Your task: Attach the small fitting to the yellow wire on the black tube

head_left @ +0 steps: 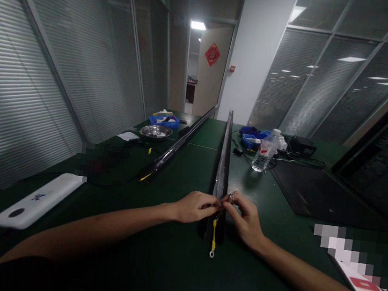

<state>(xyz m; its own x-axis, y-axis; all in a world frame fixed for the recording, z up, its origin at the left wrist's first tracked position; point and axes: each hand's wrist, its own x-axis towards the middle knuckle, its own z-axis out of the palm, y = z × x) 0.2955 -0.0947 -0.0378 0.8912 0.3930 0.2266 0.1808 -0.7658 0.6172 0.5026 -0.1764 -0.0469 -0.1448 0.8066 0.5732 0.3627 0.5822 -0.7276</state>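
A long, narrow dark strip with a shiny silver top face (223,163) runs away from me along the table. From its near end sticks out a yellow wire with a metal ring terminal (213,242). My left hand (195,207) grips the strip near this end from the left, fingertips closed on it. On the other side, my right hand (245,220) has thumb and finger pinched together at the strip's right edge. A ring shows on one of its fingers. Whatever lies between the fingertips is too small and hidden to make out.
Left of it lies a second long black strip (175,148) with a yellow wire end. A metal bowl (155,132) and blue trays (164,121) stand behind. To the right are a water bottle (266,152), a black mat (318,194) and a monitor (384,154); a white device (38,202) lies left.
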